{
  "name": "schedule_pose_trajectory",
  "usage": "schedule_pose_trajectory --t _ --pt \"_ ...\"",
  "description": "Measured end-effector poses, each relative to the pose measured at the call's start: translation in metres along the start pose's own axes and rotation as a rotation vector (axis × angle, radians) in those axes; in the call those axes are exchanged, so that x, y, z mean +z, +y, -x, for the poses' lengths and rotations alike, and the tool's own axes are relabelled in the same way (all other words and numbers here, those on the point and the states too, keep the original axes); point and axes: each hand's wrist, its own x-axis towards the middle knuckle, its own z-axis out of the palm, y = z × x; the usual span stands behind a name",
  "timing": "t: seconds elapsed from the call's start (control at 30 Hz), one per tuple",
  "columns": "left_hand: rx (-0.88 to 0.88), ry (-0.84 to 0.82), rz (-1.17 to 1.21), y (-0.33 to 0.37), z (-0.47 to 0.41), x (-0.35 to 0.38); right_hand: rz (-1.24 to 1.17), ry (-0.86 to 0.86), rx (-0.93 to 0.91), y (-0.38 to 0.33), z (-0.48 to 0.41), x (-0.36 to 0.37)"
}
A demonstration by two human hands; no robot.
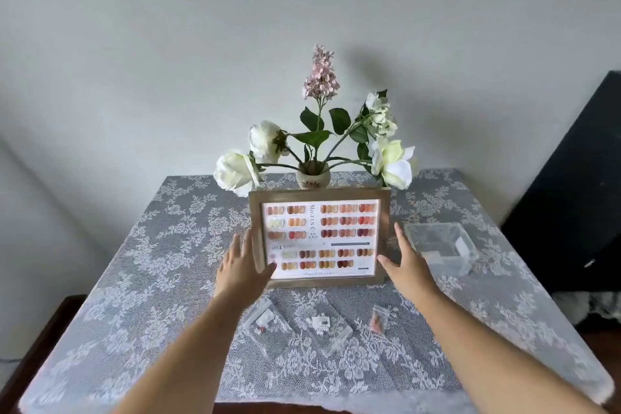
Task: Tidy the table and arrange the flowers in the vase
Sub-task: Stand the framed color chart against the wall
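Note:
A wooden picture frame (321, 193) holding a nail-colour chart stands upright in the middle of the table. My left hand (241, 274) grips its lower left edge, thumb on the front and fingers along the side. My right hand (407, 269) is at the frame's right edge with fingers spread; only the thumb tip touches the frame. Behind the frame stands a small cream vase (312, 175). It holds a pink lilac stem (321, 77) and white flowers (235, 172) spreading to both sides.
A clear plastic box (443, 247) sits right of the frame. Three small clear bags (331, 327) lie on the lace tablecloth (134, 279) in front of the frame, between my forearms. A black panel (578, 195) leans against the wall at the right.

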Motion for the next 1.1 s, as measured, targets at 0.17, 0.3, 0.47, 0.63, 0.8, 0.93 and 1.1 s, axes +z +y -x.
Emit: schedule_pose_trajectory --t 0.17,0.3,0.47,0.63,0.8,0.93,1.1 --pt "-0.047 0.115 0.271 -0.001 -0.029 0.02 -0.176 0.169 0.056 0.01 -0.022 0.021" --pt "-0.06 0.254 0.354 -0.003 -0.037 0.036 -0.193 0.232 0.024 0.014 -0.034 0.038" --pt "-0.14 0.311 0.431 0.003 -0.035 0.041 -0.186 0.361 -0.015 0.015 -0.038 0.045" --pt "-0.098 0.312 0.443 0.005 -0.023 0.035 -0.169 0.367 -0.06 0.02 -0.031 0.038" --pt "-0.096 0.379 0.462 0.012 0.002 0.021 -0.155 0.41 -0.13 0.013 -0.018 0.021" --pt "-0.115 0.471 0.495 0.01 0.028 0.004 -0.167 0.36 -0.211 -0.004 -0.009 0.013" --pt "-0.206 0.553 0.515 -0.02 0.068 -0.027 -0.133 0.276 -0.369 -0.042 0.005 0.028"
